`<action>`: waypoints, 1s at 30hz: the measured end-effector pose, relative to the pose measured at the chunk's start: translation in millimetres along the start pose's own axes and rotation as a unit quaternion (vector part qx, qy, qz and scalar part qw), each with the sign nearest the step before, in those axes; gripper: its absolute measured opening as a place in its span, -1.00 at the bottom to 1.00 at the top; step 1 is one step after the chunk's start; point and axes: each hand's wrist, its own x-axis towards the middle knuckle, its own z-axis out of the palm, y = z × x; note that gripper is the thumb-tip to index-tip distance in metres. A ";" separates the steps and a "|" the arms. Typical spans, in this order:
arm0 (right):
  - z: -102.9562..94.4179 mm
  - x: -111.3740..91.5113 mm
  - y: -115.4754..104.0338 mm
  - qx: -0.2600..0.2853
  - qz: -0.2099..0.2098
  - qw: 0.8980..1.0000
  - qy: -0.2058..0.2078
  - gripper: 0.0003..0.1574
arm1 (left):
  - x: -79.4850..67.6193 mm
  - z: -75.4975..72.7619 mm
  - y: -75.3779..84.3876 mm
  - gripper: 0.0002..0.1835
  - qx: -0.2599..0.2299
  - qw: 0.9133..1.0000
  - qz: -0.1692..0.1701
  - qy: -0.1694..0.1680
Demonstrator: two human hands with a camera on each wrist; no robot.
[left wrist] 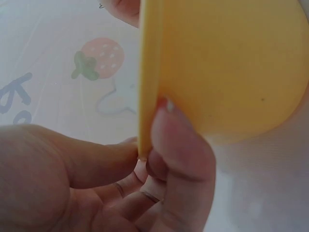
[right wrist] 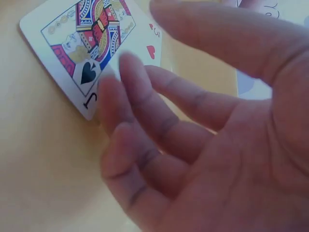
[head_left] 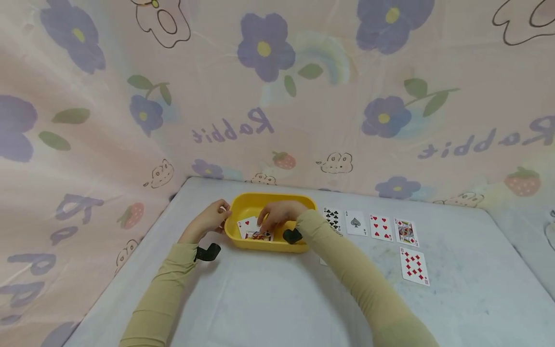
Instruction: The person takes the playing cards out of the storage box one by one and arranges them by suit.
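My left hand point(head_left: 212, 217) pinches the left end of a yellow plastic tray point(head_left: 269, 248) by its rim. In the left wrist view, thumb and fingers sit on either side of the tray wall point(left wrist: 231, 63). My right hand point(head_left: 281, 214) is inside the tray, palm down, over some playing cards. The jack of spades point(right wrist: 99, 36) lies face up under its fingertips, overlapping a three of hearts point(right wrist: 153, 50). In the right wrist view the fingers bend loosely and the thumb stands apart from them, with no card between.
Right of the tray lies a row of face-up cards: a clubs card point(head_left: 332, 218), an ace of spades point(head_left: 356, 223), a hearts card point(head_left: 381, 227) and a face card point(head_left: 406, 232). Below them is a diamonds card point(head_left: 414, 266). A patterned cloth point(head_left: 303, 135) hangs behind the table.
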 end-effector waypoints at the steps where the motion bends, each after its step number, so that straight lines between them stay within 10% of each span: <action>1: 0.1 1.1 0.0 -0.011 0.001 1.000 0.005 -0.58 | -0.3 -0.2 -0.1 -0.84 0.001 1.000 0.001 0.000; 14: -8.3 23.4 -2.6 -0.079 -0.049 0.993 -0.068 -0.42 | 1.1 -0.1 -0.5 -0.87 -0.012 1.000 0.003 -0.003; 30: 2.5 20.1 12.4 -0.134 -0.058 0.989 0.011 -0.38 | -1.4 1.1 0.9 -0.86 -0.005 1.000 -0.001 0.004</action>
